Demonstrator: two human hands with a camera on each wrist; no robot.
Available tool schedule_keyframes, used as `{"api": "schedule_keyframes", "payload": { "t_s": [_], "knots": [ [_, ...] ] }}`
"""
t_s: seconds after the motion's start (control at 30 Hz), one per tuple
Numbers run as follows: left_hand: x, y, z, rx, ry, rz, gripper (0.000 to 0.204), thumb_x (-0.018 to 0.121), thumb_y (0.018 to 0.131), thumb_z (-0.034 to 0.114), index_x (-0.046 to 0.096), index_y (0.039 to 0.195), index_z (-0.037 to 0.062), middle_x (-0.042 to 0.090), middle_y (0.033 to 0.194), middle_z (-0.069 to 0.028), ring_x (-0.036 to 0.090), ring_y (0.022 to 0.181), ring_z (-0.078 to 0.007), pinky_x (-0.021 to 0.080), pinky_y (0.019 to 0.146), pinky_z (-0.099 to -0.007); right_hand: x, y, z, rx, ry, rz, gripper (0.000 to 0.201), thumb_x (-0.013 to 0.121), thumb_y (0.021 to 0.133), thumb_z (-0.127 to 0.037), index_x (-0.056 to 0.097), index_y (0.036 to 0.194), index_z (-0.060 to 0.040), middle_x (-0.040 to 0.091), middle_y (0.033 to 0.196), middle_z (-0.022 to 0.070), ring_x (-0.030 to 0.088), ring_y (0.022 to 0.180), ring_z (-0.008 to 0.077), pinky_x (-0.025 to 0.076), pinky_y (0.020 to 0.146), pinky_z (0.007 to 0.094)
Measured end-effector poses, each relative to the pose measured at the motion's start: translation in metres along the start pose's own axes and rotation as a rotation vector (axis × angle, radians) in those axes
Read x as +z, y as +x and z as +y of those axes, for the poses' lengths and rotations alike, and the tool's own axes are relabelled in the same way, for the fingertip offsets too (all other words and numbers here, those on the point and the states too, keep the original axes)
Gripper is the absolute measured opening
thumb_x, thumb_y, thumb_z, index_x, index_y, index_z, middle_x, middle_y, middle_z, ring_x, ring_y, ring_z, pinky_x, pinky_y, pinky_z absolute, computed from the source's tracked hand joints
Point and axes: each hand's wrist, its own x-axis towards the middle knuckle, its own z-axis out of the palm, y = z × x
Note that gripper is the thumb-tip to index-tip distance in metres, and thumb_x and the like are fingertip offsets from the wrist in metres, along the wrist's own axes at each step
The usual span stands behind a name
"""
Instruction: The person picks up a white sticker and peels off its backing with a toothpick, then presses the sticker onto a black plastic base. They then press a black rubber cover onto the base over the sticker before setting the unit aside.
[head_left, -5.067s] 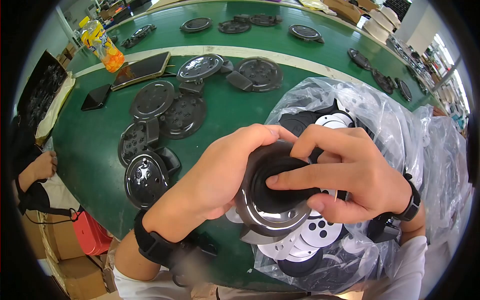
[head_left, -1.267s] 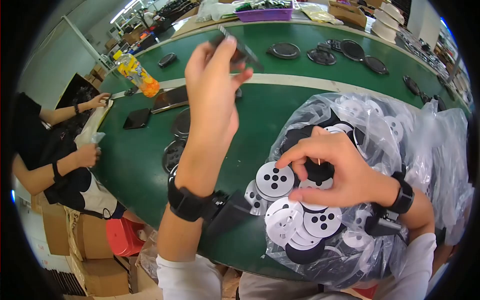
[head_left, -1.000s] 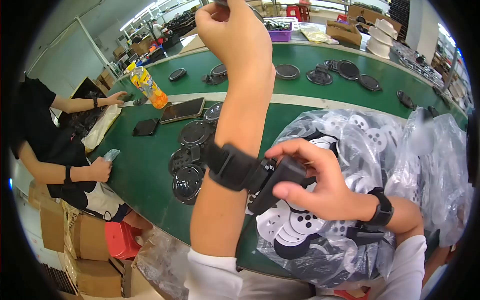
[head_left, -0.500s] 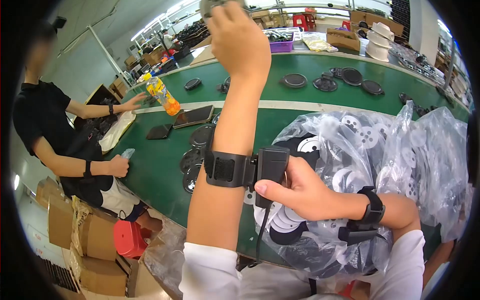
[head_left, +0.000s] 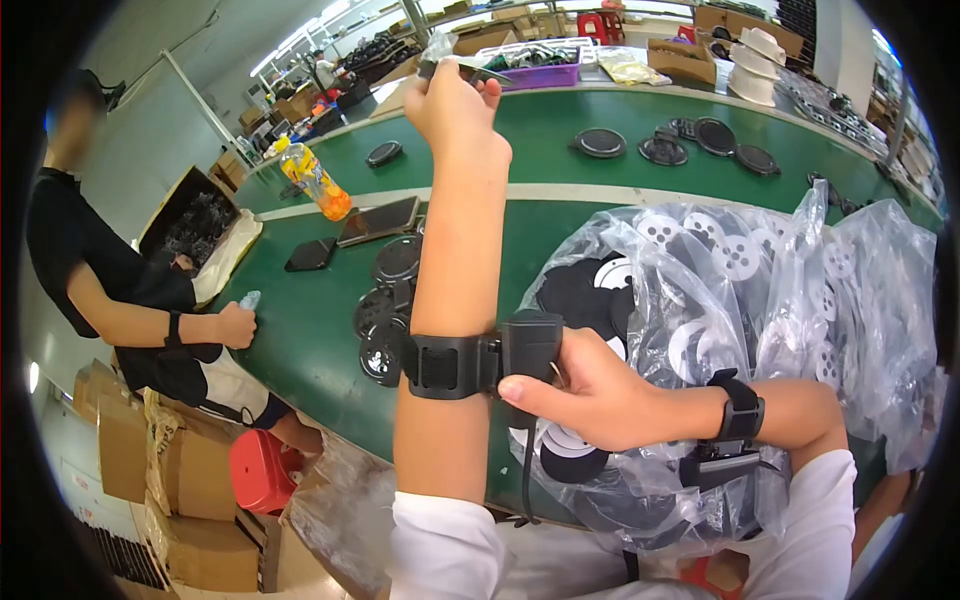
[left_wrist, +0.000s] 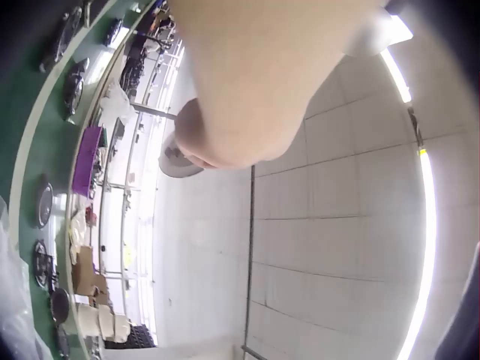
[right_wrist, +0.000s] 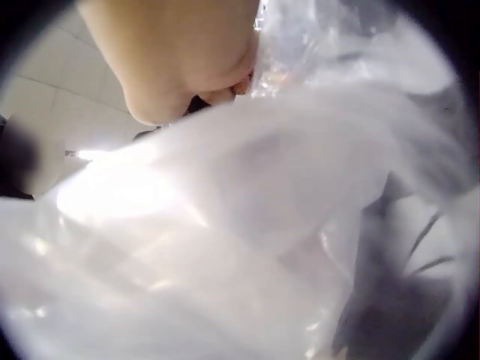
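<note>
We hold our left hand [head_left: 455, 105] high above the green table [head_left: 300, 330], arm upright, fingers curled and pinching a thin dark disc [head_left: 470, 72] edge-on at the top of the head view; in the left wrist view the same disc [left_wrist: 178, 159] shows as a pale round shape past the curled fingers [left_wrist: 225, 142], against the ceiling. Our right hand [head_left: 585, 400] reaches across to the left forearm, its fingers wrapped round the black wrist camera [head_left: 530, 345] strapped there by a black band [head_left: 440, 367], thumb pressed on the near side of the housing. Just beside that hand, on our right, lies a clear plastic bag [head_left: 760, 300] full of white and black round parts with holes; the right wrist view shows little but blurred bag film [right_wrist: 247, 225] close to the lens. On the table beyond the arm lie several black round covers [head_left: 395, 260], a tablet [head_left: 380, 220], a phone [head_left: 310, 254] and an orange drink bottle [head_left: 315, 180]. Another person in a black shirt [head_left: 90, 270] stands at the table's left edge, beside an open box [head_left: 195, 225] of dark parts.
</note>
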Motion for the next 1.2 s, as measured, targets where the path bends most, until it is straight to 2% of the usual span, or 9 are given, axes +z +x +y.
{"api": "schedule_keyframes", "payload": {
  "t_s": [0.1,0.27,0.43,0.5,0.6,0.67,0.8,0.9,1.2],
  "knots": [
    [-0.004,-0.008,-0.002,0.218,0.152,0.016,0.015,0.054,0.085,0.007,0.044,0.094,-0.0006,0.048,0.088,-0.0113,0.049,0.070,-0.0200,0.050,0.061,-0.0337,-0.002,0.001,0.008,-0.027,-0.184,-0.014,0.039,0.057,0.086,-0.034,0.049,0.104,0.0003,0.058,0.063,0.0059,0.053,0.052,0.0157,0.041,0.051,0.0299],
    [-0.020,-0.010,0.015,-0.103,-0.142,-0.045,0.012,0.054,0.085,0.007,0.046,0.090,-0.0007,0.048,0.087,-0.0117,0.045,0.070,-0.0198,0.047,0.061,-0.0327,-0.014,0.002,-0.015,0.032,-0.427,-0.048,0.060,0.061,0.082,-0.044,0.046,0.113,0.0055,0.065,0.069,0.0136,0.061,0.058,0.0276,0.046,0.057,0.0358],
    [-0.072,-0.020,0.019,-0.045,0.178,-0.235,0.013,0.051,0.088,0.022,0.053,0.087,0.0084,0.055,0.084,-0.0021,0.051,0.070,-0.0105,0.044,0.055,-0.0279,-0.026,0.015,0.016,-0.166,-0.295,0.214,0.029,0.062,0.083,-0.024,0.052,0.093,0.0009,0.032,0.048,-0.0003,0.029,0.044,0.0080,0.026,0.043,0.0279],
    [-0.093,-0.031,0.012,-0.213,0.317,-0.313,0.014,0.052,0.087,0.021,0.054,0.087,0.0081,0.056,0.086,-0.0018,0.054,0.076,-0.0089,0.045,0.059,-0.0275,-0.032,0.015,0.021,0.072,-0.200,0.128,0.022,0.057,0.086,-0.020,0.053,0.087,0.0019,0.037,0.050,0.0010,0.031,0.046,0.0072,0.027,0.043,0.0279],
    [-0.120,-0.043,-0.008,-0.353,0.344,-0.222,0.014,0.050,0.085,0.018,0.056,0.084,0.0056,0.054,0.080,0.0000,0.054,0.077,-0.0078,0.044,0.064,-0.0250,-0.035,0.017,0.021,-0.014,-0.318,0.114,0.015,0.048,0.087,-0.011,0.055,0.081,0.0011,0.050,0.058,0.0073,0.044,0.046,0.0172,0.032,0.045,0.0299],
    [-0.137,-0.040,-0.017,-0.332,0.367,-0.468,0.011,0.050,0.082,0.013,0.053,0.076,0.0045,0.050,0.071,0.0014,0.048,0.068,-0.0059,0.040,0.060,-0.0213,-0.038,0.019,0.018,-0.039,-0.523,0.059,0.011,0.048,0.084,-0.007,0.057,0.083,-0.0012,0.059,0.066,0.0116,0.056,0.055,0.0286,0.040,0.052,0.0355],
    [-0.151,-0.043,-0.030,-0.331,0.504,-0.733,0.012,0.049,0.081,0.010,0.050,0.071,0.0034,0.044,0.065,0.0043,0.039,0.060,-0.0030,0.030,0.053,-0.0194,-0.038,0.017,0.025,-0.068,-0.779,-0.111,0.006,0.058,0.078,-0.010,0.059,0.083,-0.0063,0.059,0.070,0.0073,0.053,0.057,0.0247,0.038,0.064,0.0339],
    [-0.150,-0.048,-0.027,-0.320,0.532,-0.749,0.014,0.049,0.082,0.009,0.049,0.068,0.0040,0.043,0.064,0.0057,0.035,0.060,-0.0012,0.026,0.051,-0.0197,-0.036,0.018,0.033,-0.242,-0.899,-0.170,0.007,0.060,0.077,-0.011,0.059,0.083,-0.0071,0.057,0.070,0.0042,0.050,0.055,0.0237,0.035,0.062,0.0317],
    [-0.153,-0.047,-0.033,-0.376,0.318,-0.591,0.011,0.052,0.083,0.009,0.055,0.076,0.0009,0.053,0.070,0.0030,0.045,0.064,-0.0020,0.034,0.057,-0.0179,-0.046,0.024,0.032,-0.075,-0.805,-0.077,0.005,0.059,0.075,-0.007,0.058,0.081,-0.0065,0.058,0.071,0.0039,0.054,0.057,0.0216,0.036,0.059,0.0322]
  ]
}}
